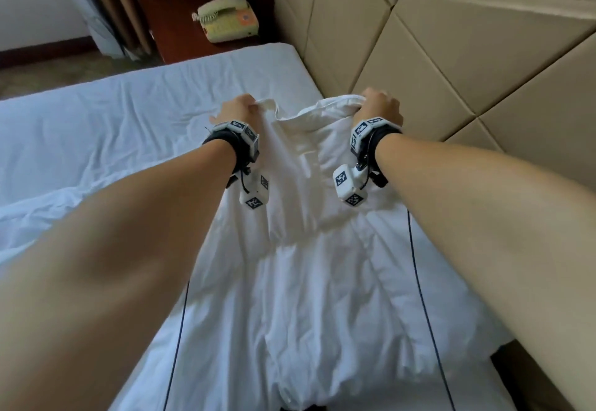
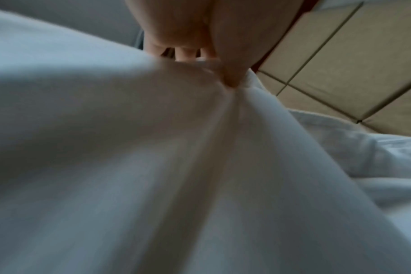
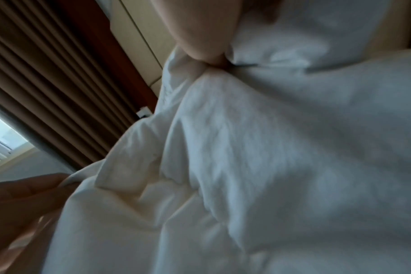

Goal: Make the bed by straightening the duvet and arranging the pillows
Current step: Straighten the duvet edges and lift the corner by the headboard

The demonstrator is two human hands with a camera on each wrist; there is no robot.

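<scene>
A white duvet lies bunched in a long heap down the right side of the bed, running from my body toward the headboard. My left hand grips its top edge on the left, fingers curled into the cloth. My right hand grips the same edge on the right, close to the headboard. The left wrist view shows my thumb and fingers pinching a gathered fold of the duvet. In the right wrist view my thumb presses into the duvet. No pillow is in view.
The bare white sheet covers the mattress to the left. A beige padded headboard rises on the right. A cream telephone sits on a dark wooden nightstand beyond the bed corner. Brown curtains hang behind it.
</scene>
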